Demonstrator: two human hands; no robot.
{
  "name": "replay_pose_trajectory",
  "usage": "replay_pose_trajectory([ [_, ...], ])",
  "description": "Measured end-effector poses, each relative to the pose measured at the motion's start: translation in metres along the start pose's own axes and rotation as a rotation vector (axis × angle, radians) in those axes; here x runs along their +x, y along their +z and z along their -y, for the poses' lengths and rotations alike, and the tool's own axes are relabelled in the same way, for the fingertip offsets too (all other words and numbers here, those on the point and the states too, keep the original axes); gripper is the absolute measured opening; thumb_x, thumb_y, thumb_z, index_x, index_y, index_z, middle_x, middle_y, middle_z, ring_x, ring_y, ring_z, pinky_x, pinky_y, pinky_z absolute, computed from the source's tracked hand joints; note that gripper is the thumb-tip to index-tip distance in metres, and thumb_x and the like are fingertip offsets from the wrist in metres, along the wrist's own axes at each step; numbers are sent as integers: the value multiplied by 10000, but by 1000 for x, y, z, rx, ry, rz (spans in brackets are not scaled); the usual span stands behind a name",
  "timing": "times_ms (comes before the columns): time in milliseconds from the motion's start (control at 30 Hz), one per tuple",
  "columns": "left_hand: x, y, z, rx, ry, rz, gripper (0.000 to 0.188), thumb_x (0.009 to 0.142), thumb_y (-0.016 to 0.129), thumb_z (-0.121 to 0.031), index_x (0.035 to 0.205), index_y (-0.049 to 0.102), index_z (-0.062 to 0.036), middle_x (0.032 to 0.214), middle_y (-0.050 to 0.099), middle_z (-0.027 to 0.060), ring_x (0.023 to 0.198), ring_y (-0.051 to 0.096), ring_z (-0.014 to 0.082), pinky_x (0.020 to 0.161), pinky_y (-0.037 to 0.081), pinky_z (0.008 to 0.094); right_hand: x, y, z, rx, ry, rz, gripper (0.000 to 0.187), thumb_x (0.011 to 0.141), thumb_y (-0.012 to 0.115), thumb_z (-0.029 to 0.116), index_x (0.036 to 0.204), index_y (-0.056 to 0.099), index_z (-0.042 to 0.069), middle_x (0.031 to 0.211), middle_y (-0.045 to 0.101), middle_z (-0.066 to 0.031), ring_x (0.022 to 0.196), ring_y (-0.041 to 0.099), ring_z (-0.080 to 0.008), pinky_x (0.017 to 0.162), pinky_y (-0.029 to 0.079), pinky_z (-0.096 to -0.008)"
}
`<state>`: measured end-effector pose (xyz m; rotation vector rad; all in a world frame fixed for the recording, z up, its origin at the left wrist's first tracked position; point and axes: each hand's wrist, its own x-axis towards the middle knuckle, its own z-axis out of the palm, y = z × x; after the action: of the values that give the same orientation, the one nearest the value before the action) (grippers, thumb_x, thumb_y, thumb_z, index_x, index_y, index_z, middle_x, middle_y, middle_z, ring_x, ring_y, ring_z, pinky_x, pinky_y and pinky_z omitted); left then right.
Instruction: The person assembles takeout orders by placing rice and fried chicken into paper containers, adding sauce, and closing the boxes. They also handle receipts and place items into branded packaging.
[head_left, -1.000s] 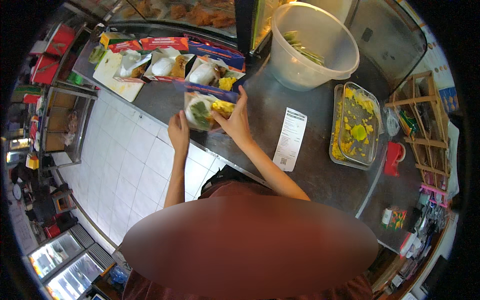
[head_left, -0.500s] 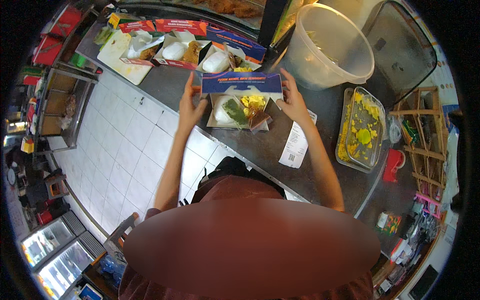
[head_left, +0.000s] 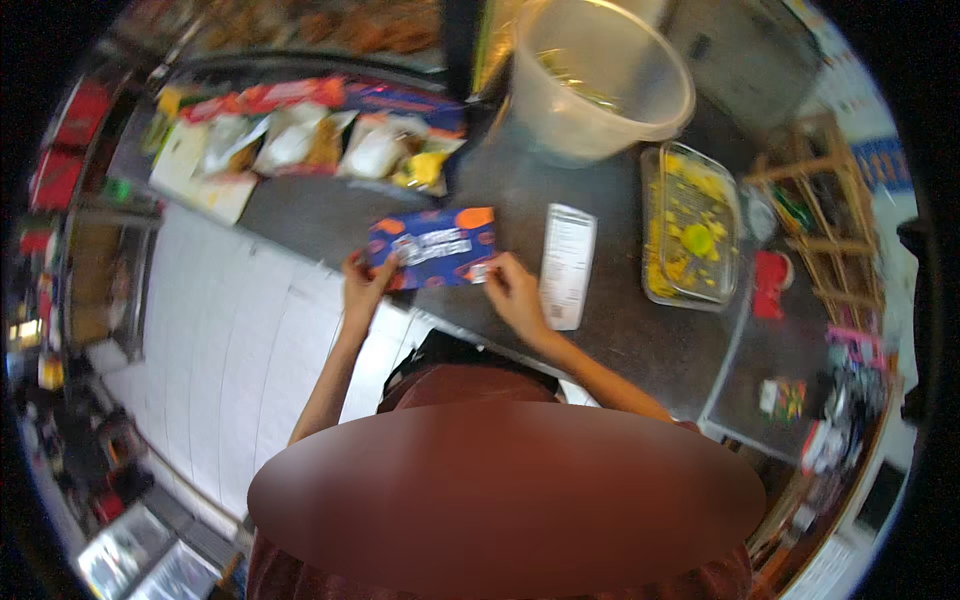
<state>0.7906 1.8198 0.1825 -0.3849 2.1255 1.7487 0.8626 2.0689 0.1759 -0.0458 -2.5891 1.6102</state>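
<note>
At the near edge of the dark counter [head_left: 625,365], the left hand [head_left: 366,288] grips one corner of a dark blue rectangular cardboard food box with orange patches and white lettering [head_left: 437,247], its thumb over the lid and its fingers around the side. The right hand [head_left: 514,290] pinches the near right corner, fingertips drawn together; blur hides whether they hold lid or wall.

The lid looks laid over the top, but I cannot tell whether any tabs are tucked. Good handling here would mean steadying the left side, easing the front edge in evenly at both corners, and pressing lightly so the middle does not bow.

The box's long axis runs left to right, its right end slightly farther from the person; the lettering faces up and reads upright from their side. Just right of the box lies a long white paper receipt [head_left: 568,268]; beyond its far left side stand three food-filled cardboard boxes [head_left: 375,152], lids raised.
</note>
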Motion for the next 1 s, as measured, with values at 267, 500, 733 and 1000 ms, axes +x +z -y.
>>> replay_pose_trajectory([
  [267, 8, 18, -23, -58, -45, 79, 635, 762, 739, -316, 1209, 490, 60, 1142, 599, 111, 1062, 559, 180, 924, 397, 285, -6, -107, -28, 694, 256, -187, 183, 898, 587, 190, 963, 570, 20, 888, 639, -89, 853, 626, -171, 745, 503, -303],
  [500, -44, 1, -24, -394, 7, 67, 559, 887, 576, -340, 1266, 445, 50, 1226, 524, 131, 1140, 493, 226, 994, 363, 373, -130, -456, -148, -320, 264, -1294, 196, 869, 616, 217, 858, 677, 31, 707, 654, -66, 585, 592, -134, 539, 477, -284],
  [733, -109, 82, -88, -252, 99, 198, 555, 892, 553, -372, 1272, 435, 15, 1243, 515, 123, 1143, 506, 248, 986, 386, 388, -154, -585, -222, -464, 852, -950, 439, 795, 638, 477, 836, 692, 44, 814, 674, -110, 838, 604, -276, 693, 496, -405],
  [1000, -164, 281, -116, -207, -107, 448, 414, 835, 650, -241, 1148, 515, -7, 1033, 604, 78, 890, 600, 159, 766, 488, 296, -191, -571, -251, 900, 373, -1026, 307, 856, 611, 266, 1014, 606, 4, 955, 560, -114, 991, 567, -305, 803, 519, -499],
])
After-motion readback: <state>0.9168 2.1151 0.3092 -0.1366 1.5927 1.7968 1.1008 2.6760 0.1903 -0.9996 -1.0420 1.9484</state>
